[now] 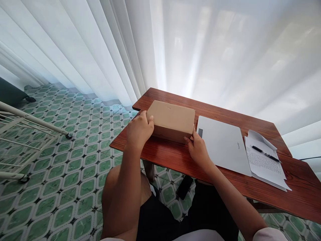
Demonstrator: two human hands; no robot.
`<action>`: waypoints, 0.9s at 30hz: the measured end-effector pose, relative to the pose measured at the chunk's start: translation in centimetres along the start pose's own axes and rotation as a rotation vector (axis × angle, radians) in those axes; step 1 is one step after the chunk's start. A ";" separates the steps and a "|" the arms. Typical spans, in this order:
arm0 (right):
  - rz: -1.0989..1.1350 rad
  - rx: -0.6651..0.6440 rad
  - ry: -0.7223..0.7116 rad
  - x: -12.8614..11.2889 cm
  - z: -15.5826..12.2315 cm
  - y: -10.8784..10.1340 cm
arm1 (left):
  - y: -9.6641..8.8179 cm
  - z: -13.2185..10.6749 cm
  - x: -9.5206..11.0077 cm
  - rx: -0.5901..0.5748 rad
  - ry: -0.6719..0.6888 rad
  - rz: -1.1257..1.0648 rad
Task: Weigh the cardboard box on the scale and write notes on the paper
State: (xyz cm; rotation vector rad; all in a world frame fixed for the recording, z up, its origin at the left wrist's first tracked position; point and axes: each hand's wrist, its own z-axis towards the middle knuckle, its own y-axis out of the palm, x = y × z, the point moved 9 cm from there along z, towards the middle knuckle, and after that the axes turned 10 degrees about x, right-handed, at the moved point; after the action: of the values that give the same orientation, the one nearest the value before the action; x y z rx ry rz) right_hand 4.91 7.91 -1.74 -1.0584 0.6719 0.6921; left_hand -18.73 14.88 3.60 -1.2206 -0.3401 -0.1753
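A plain brown cardboard box (173,115) is on the left part of the reddish wooden table (170,152), its top closed. My left hand (140,129) grips the box's left end, with the thumb at the near top edge and the other fingers partly hidden. At the box's right end, my right hand (197,145) holds the near lower corner, thumb on the front face and fingers along the side. Just right of that hand lies a closed silver laptop (223,144).
Handwritten sheets of paper (265,164) with a black pen (266,154) on them lie right of the laptop. White curtains (200,50) hang behind the table. A wheeled wire rack (27,137) stands on the green tiled floor (82,144) at left. Under the table is a dark object (185,187).
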 end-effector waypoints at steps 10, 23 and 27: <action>-0.005 0.015 -0.041 0.0 0.2 0.1 | 0.0 0.0 0.5 0.012 0.019 0.018; 0.032 0.033 0.022 0.2 0.1 -1.1 | -1.7 -0.5 1.4 0.084 0.013 -0.040; 0.104 0.053 0.024 0.3 0.3 -2.2 | -2.5 -0.9 2.3 0.117 0.025 -0.062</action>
State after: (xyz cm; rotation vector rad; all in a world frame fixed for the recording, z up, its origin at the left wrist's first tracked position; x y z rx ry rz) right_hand 6.83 7.57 -0.68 -0.9898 0.7659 0.7482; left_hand -17.19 13.31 6.37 -1.0926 -0.3616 -0.2209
